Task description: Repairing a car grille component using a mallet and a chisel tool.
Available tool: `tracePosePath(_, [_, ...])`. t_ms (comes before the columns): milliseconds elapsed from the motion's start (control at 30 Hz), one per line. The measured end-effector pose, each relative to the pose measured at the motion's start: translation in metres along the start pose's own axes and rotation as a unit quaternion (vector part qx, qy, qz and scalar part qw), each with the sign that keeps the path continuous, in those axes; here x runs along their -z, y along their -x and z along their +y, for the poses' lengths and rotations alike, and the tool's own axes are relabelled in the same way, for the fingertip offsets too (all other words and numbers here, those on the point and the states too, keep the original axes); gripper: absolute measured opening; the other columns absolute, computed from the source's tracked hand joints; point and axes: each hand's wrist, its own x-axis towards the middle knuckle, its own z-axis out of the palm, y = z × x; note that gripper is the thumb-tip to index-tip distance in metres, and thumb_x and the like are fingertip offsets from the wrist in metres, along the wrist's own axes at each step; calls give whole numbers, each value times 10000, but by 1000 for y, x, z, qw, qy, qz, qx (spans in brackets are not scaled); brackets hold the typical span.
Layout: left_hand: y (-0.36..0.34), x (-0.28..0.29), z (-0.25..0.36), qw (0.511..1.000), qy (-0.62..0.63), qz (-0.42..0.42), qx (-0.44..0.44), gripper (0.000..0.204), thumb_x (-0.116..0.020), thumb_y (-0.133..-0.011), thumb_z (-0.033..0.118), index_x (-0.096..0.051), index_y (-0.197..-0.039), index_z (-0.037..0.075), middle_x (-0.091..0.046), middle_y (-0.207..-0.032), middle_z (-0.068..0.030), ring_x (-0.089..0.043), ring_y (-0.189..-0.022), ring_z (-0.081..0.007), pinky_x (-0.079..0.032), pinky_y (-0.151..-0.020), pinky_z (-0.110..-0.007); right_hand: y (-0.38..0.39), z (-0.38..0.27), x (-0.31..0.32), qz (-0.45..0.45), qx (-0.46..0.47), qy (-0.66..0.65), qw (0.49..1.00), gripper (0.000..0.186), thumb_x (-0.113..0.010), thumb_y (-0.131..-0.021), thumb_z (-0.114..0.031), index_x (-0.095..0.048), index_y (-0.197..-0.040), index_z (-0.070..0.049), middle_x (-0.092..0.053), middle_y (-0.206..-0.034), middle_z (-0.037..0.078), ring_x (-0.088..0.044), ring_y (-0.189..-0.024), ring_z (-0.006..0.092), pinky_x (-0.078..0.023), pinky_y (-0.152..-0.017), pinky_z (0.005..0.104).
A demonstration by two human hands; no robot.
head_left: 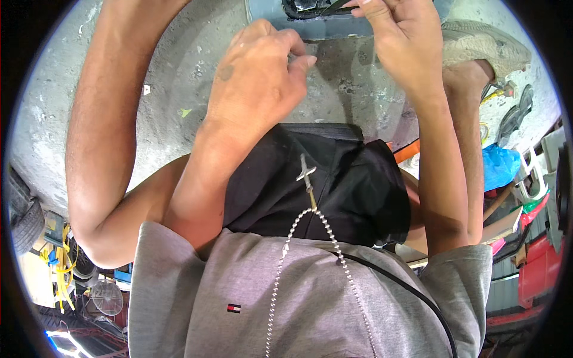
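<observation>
At the top edge lies a grey-blue piece (pixel 352 30) with a rounded black-rimmed opening, cut off by the picture's edge. My right hand (pixel 412 39) is over its right side, thumb and fingers pinched together on a thin black strip (pixel 335 6) that runs toward the opening. To the lower left of that piece, my left hand (pixel 259 71) hovers over the concrete with its fingers curled in and thumb close to the index finger. Whatever its fingers may hold is hidden.
My bent legs frame the grey concrete floor (pixel 173 95); a worn shoe (pixel 486 45) is at upper right. Right of me lie an orange object (pixel 407 151), a blue plastic bag (pixel 500 167) and a black item (pixel 514 116). At far left are a tyre (pixel 27 227) and a fan (pixel 107 297).
</observation>
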Motion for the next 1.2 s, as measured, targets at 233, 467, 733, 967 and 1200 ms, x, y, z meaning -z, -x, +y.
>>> tracePosePath(233, [-15, 3, 9, 993, 100, 40, 44, 222, -736, -852, 106, -694, -1064, 55, -672, -971, -182, -678, -915, -367, -541, -811, -443, -6, 3, 2, -11, -10, 19, 1000, 186, -560, -1028, -11, -493, -1200, -31, -623, -977, 36, -576, -834, 79, -490, -756, 239])
tracePosePath(467, [-27, -9, 12, 992, 81, 87, 44, 224, -733, -834, 49, -684, -1052, 40, -645, -939, -158, -655, -810, -316, -527, -748, -411, -6, 8, 4, -10, -16, -15, 1000, 216, -557, -1026, 0, -498, -1233, -28, -620, -978, 29, -572, -835, 71, -486, -751, 234])
tracePosePath(733, [-33, -20, 8, 991, 80, 103, 40, 204, -752, -794, 1, -646, -964, 40, -593, -863, -137, -624, -759, -293, -519, -720, -388, -8, 17, 2, -24, 27, -43, 998, 205, -564, -1021, 3, -505, -1216, -18, -625, -981, 30, -559, -825, 60, -478, -741, 227])
tracePosePath(967, [-37, -16, 16, 990, 91, 95, 57, 203, -753, -784, -10, -631, -940, 34, -572, -848, -121, -604, -745, -262, -512, -690, -361, -8, 24, 10, -47, 83, 27, 995, 185, -570, -1031, -30, -500, -1200, -1, -637, -1005, 50, -594, -883, 85, -491, -793, 236])
tracePosePath(1200, [-36, -15, 17, 989, 96, 100, 51, 202, -747, -783, -13, -631, -940, 36, -563, -850, -119, -602, -745, -258, -512, -693, -357, -8, 27, 9, -43, 90, -27, 995, 221, -594, -1049, -104, -487, -1213, -2, -639, -1013, 59, -599, -913, 93, -489, -827, 241])
